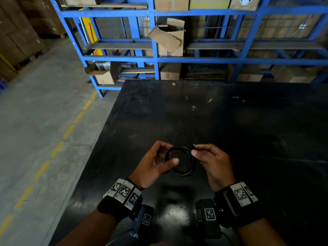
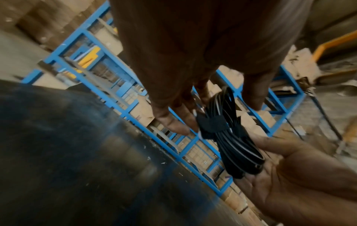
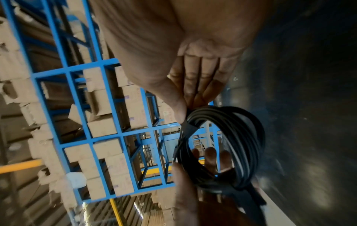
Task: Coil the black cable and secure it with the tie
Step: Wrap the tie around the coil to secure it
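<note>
While the left hand (image 1: 154, 161) cups the coil (image 1: 179, 161) loosely, the right hand (image 1: 212, 161) pinches the tie (image 2: 209, 123); it should pull snug before pressing closed.

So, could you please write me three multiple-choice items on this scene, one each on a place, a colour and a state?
1. Where is the coiled black cable?
A. held above the black table
B. on a shelf
C. on the floor

2. What colour is the shelving rack?
A. red
B. blue
C. green

3. How is the tie?
A. lying on the table
B. hanging from the rack
C. wrapped round the coil

Key: 1 A, left hand and right hand hold it; 2 B, blue frame; 3 C, the left wrist view shows the band round the strands.
</note>
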Available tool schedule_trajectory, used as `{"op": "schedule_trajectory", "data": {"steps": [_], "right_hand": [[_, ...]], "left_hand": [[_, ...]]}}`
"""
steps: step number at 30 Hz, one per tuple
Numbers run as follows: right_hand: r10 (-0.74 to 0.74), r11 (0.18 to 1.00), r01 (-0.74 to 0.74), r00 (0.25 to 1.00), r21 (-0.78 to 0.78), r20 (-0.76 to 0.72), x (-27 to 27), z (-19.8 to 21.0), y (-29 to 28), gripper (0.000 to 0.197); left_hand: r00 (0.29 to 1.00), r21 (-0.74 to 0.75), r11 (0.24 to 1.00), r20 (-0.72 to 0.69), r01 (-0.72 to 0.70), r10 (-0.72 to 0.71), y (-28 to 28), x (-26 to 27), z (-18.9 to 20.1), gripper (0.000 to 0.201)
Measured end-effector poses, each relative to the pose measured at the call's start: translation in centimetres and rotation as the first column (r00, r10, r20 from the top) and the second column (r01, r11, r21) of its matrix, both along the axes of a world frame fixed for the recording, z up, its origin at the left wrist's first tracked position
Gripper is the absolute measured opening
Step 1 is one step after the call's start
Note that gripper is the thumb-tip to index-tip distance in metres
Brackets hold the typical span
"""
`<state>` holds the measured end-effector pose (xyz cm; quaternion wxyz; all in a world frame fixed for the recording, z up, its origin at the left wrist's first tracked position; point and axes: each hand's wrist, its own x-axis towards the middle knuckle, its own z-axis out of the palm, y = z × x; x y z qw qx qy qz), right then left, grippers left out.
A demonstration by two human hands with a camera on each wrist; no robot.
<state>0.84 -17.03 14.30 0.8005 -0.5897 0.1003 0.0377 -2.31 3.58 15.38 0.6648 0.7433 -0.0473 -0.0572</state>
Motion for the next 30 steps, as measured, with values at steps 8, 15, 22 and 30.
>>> {"op": "schedule_trajectory", "data": {"steps": [8, 15, 22, 30], "right_hand": [[-0.071, 0.992, 0.093, 0.973, 0.091, -0.222, 0.3, -3.2, -0.2, 0.018], [-0.077, 0.975, 0.027, 0.972, -0.221, -0.221, 2.1, -6.2, -0.8, 0.02], [-0.061, 0.922, -0.067, 0.947, -0.382, -0.314, 5.1, -11.9, -0.1, 0.021], [-0.006, 0.809, -0.255, 0.897, -0.529, -0.442, 6.8, -21.8, -0.1, 0.028]], "left_hand": [[0.943, -0.124, 0.964, -0.267, -0.236, 0.197, 0.9, 0.1, -3.9, 0.02], [0.919, -0.004, 0.959, -0.286, -0.283, 0.271, 1.8, 2.8, -6.9, 0.013], [0.847, 0.181, 0.933, -0.392, -0.312, 0.36, 1.7, 5.8, -13.5, 0.021], [0.758, 0.211, 0.943, -0.562, -0.256, 0.332, 3.1, 6.9, -25.2, 0.035]]}}
